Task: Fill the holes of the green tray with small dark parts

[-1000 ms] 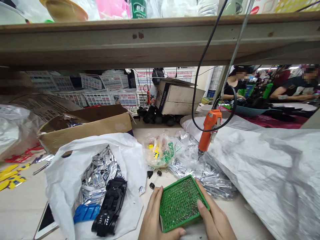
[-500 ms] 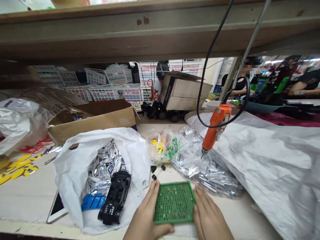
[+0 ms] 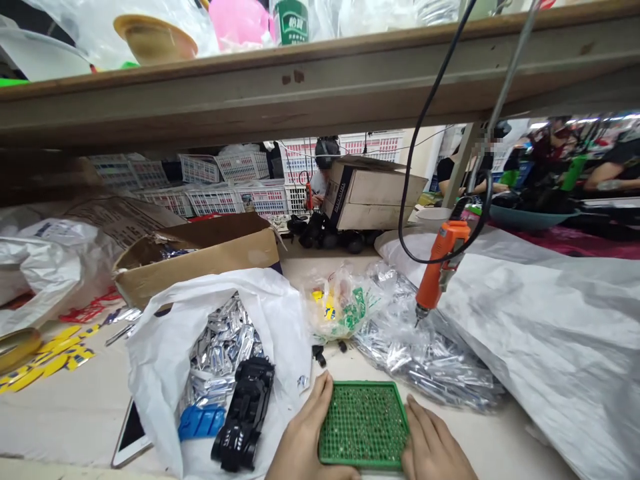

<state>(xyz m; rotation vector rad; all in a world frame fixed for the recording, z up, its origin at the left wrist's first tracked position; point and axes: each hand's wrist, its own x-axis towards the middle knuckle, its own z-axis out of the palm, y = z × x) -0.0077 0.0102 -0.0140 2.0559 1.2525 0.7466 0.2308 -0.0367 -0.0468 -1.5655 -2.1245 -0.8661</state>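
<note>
Bench top (image 3: 75, 427): pale, smooth, scuffed, and crowded. Low shelf of painted metal (image 3: 300, 87) runs overhead, with bagged goods and a tan bowl (image 3: 155, 39) on it.

Green plastic screw tray (image 3: 364, 425) lies square on the bench directly in front of me, its grid of small holes dotted with metal screws. My left hand (image 3: 304, 433) is at its left edge, my right hand (image 3: 434, 447) at its right. Fingers of both hands are extended and only loosely curved, touching the rim; I cannot tell whether they are gripping it.

Left of the tray: white plastic bag (image 3: 155, 347), crumpled and open, holding silver foil packets (image 3: 220, 340). A black plastic car body (image 3: 244, 413) and a blue plastic part (image 3: 201, 423) lie in its mouth. A phone (image 3: 131, 433) sits just beside the bag.

Ahead: small black parts (image 3: 319, 355), then a clear bag (image 3: 343, 303) with yellow and green contents. To the right, a clear bag of foil packets (image 3: 425, 367) abuts a woven white sack (image 3: 540, 333). An orange electric screwdriver (image 3: 440, 267) hangs above them, tip down, on a black cord (image 3: 414, 173).

Beyond: cardboard box (image 3: 200, 257), white plastic crates (image 3: 240, 200), and a co-worker's arm (image 3: 613, 177) at a far table.
</note>
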